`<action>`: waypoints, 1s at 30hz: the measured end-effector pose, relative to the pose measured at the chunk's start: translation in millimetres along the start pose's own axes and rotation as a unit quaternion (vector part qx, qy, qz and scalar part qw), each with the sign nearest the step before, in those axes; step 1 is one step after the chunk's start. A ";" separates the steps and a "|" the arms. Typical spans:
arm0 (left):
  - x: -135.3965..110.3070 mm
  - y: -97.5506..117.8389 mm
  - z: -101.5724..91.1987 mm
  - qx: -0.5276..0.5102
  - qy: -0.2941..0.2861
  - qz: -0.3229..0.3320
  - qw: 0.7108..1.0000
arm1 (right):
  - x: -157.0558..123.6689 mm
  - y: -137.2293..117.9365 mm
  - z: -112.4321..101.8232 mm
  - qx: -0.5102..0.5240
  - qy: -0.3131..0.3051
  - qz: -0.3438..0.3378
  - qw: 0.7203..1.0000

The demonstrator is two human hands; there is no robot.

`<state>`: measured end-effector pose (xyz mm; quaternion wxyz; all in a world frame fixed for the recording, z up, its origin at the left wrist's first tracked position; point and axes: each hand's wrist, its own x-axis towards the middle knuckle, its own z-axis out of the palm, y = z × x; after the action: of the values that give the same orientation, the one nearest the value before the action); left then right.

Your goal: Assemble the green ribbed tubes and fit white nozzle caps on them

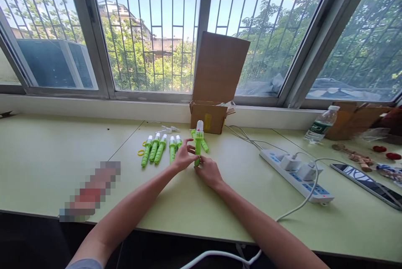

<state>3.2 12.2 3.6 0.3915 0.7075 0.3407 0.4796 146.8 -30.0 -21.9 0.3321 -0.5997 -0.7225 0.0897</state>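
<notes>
A green stick-shaped toy with a clear domed cap (198, 138) stands upright between my hands, above the table. My left hand (184, 156) is at its left side, thumb against the lower shaft and the other fingers curled close to it. Around the bottom end, my right hand (210, 172) pinches it; part of its fingertips is hidden. Left of my hands, several similar green sticks with whitish caps (153, 150) lie in a row. Another green stick (205, 146) lies partly hidden behind the held one. A yellow ring (140, 152) is beside the leftmost stick.
An open cardboard box (207, 117) stands against the windowsill, small clear pieces (170, 129) left of it. A power strip (297, 177) with plugs and cables lies at right, near a phone (367, 183) and a water bottle (322, 125). A blurred-out object (91, 191) is front left.
</notes>
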 end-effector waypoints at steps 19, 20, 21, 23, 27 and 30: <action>-1.9 0.9 4.5 0.056 -0.022 0.047 0.997 | 3.8 6.2 -5.0 0.096 0.042 -0.007 0.995; -1.6 -0.2 4.7 0.065 -0.019 0.050 0.996 | 4.0 6.9 -4.5 0.099 0.044 -0.005 0.994; -1.4 -1.4 4.9 0.075 -0.015 0.054 0.996 | 4.2 7.5 -4.1 0.103 0.045 -0.004 0.994; -1.4 -3.3 4.8 0.096 -0.008 0.059 0.994 | 4.3 8.0 -3.4 0.106 0.047 -0.004 0.993; -3.8 -2.4 1.7 0.182 0.003 0.071 0.981 | 3.4 7.0 -2.9 0.089 0.049 0.006 0.995; -6.1 1.4 -2.5 0.288 -0.012 0.099 0.952 | 3.2 5.9 -3.7 0.060 0.046 0.028 0.997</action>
<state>-0.9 6.8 2.9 0.1260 0.8261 0.3881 0.3885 153.5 -26.4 -21.0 0.3978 -0.6025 -0.6824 0.1142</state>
